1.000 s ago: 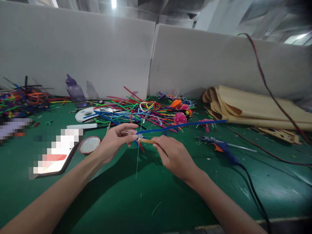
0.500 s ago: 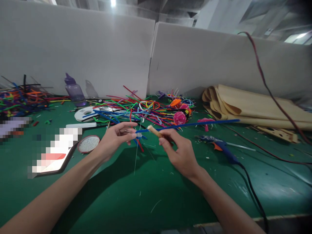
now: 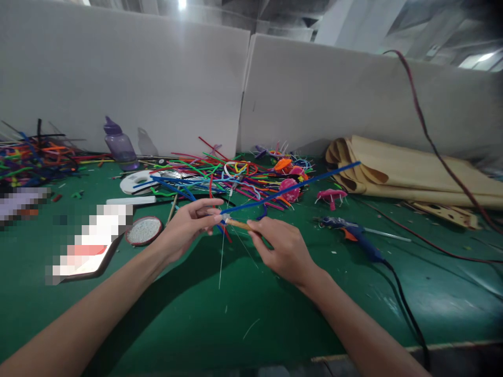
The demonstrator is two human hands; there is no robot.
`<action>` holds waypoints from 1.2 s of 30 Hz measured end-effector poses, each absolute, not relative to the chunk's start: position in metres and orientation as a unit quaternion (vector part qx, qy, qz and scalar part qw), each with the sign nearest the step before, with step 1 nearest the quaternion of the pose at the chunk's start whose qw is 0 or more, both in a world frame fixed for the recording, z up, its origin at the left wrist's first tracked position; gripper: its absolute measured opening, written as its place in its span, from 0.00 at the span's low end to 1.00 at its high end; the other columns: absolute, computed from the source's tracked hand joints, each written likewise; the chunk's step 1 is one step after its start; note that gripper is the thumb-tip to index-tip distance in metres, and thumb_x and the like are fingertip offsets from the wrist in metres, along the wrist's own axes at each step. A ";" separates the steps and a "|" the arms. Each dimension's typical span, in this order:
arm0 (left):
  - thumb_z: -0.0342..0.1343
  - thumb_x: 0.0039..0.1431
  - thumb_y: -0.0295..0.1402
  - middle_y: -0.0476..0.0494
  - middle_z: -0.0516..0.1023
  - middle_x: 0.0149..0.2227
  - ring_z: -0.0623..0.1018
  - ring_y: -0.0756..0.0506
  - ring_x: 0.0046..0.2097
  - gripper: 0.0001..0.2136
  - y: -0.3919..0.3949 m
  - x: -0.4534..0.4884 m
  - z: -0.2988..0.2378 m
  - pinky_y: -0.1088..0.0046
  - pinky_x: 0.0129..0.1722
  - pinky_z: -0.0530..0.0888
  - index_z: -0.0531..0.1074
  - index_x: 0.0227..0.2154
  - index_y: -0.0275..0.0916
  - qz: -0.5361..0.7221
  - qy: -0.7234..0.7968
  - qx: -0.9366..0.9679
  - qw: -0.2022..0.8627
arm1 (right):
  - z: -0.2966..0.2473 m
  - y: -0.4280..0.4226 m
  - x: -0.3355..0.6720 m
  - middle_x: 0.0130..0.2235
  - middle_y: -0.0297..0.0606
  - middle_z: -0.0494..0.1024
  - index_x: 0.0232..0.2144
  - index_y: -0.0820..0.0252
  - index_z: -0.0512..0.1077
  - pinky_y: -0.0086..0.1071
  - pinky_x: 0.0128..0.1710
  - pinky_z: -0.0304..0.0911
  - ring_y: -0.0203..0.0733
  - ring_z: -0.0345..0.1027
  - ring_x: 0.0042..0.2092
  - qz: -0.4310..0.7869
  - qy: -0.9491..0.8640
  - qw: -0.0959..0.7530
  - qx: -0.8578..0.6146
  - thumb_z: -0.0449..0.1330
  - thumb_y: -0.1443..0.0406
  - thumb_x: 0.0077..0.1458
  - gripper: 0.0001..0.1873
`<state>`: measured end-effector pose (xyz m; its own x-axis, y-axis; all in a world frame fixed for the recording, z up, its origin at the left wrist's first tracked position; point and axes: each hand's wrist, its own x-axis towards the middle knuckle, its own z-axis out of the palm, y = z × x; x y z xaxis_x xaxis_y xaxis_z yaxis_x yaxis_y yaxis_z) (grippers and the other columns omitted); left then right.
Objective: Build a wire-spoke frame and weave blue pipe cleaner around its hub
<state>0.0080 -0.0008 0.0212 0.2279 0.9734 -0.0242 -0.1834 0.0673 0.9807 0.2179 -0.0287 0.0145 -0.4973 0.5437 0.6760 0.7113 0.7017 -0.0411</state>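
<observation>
Pinches a small clear piece (image 3: 225, 217) in the left hand (image 3: 188, 228), just beside the left tip of the stick (image 3: 238, 225), with thumb and index finger narrow on it and other fingers loosely spread. Grips the stick in the right hand (image 3: 285, 248), fingers closed around its right end. Cannot tell contact from a slight gap between stick tip and clear piece. Holds a blue strip (image 3: 326, 176) along with the clear piece, slanting up to the right above the stick. Shows thin clear strands (image 3: 221, 262) trailing below the stick, over the bare green desk (image 3: 236, 324).

Left of the stick, has a dish (image 3: 135, 244) of pale beads (image 3: 144, 230), and farther left a phone (image 3: 88, 246), partly blurred. Behind the stick and to its left, includes a white roll (image 3: 135, 182) and a purple bottle (image 3: 120, 149); straight behind it, a loose heap of colored strips (image 3: 204, 173). Right of the stick, has a glue gun (image 3: 363, 241) lying on the desk, a pink piece (image 3: 332, 197) farther back, and folded brown paper (image 3: 412, 167) behind both.
</observation>
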 end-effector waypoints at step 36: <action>0.63 0.42 0.29 0.50 0.74 0.30 0.73 0.53 0.29 0.16 -0.008 0.019 0.019 0.79 0.24 0.67 0.73 0.39 0.41 0.531 0.404 0.461 0.586 | 0.008 -0.033 0.217 0.23 0.33 0.72 0.31 0.62 0.72 0.25 0.25 0.58 0.31 0.65 0.23 -0.092 -0.834 0.383 -0.386 0.53 0.68 0.53 0.07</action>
<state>0.0189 -0.0084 0.0185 0.1103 0.9938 0.0157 -0.2496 0.0124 0.9683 0.2166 -0.0325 0.0081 -0.4075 0.5735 0.7107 0.7149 0.6846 -0.1425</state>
